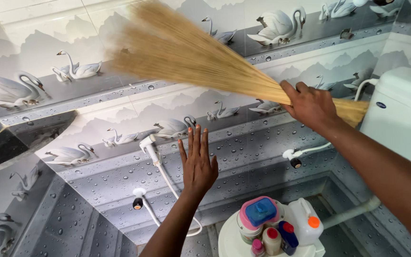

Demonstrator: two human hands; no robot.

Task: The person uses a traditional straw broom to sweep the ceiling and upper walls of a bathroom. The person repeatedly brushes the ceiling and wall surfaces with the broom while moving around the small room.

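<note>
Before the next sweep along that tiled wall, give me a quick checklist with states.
1. Right hand closed round the grass broom near its bound end: ok.
2. Left hand open, holding nothing, fingers spread: ok.
3. Bristles against the wall: cannot tell, blurred.
4. Spray hose hangs below the broom: ok.
5. Bottles stand upright on the lid below: ok.
6. White cistern close beside the broom's end: not ok.
</note>
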